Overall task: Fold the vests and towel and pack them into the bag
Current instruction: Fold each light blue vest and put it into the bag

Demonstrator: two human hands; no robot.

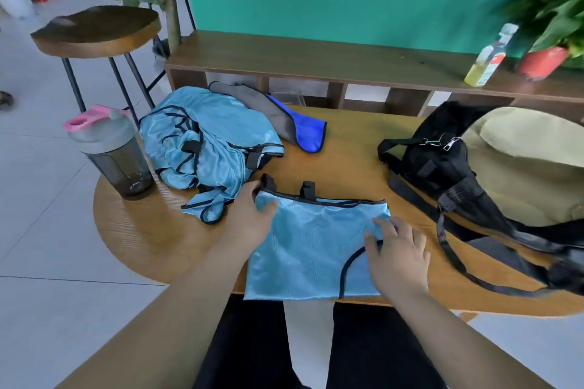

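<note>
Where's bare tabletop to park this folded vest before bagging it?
Best patch: bare table between the towel, the folded vest and the bag. A second lies at the left front edge, between the shaker bottle and the left hand. Crowded: far left under the vest pile; right under the bag's straps.

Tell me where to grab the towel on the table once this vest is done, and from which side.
Take the towel by its blue end, probably coming from the right, the bag side. That end lies flat and free with bare table around it, while the grey end runs up against the crumpled vests, where a grip might snag them too.
</note>
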